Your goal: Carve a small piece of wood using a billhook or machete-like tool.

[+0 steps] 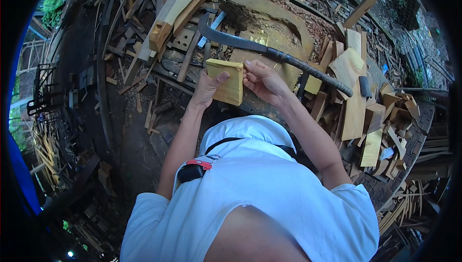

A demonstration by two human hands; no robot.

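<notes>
A flat, squarish yellow wooden block (231,89) is held up in front of my body. My left hand (209,85) is closed round its left side, the thumb lying across the face and the fingers hidden behind. At the upper right corner my right hand (263,80) pinches the block's edge, its other fingers curled. Just beyond the hands lies a billhook (236,41) with a dark hooked blade and a long dark handle (310,71) pointing right. It rests across a worn, hollowed wooden stump (274,14).
Long planks (178,9) lean at the far left, beside a holed wooden piece (183,39) and a hammer-like handle (188,57). Boards (353,103) and offcuts (390,137) are heaped on the right. Wood scraps (149,113) litter the dark ground.
</notes>
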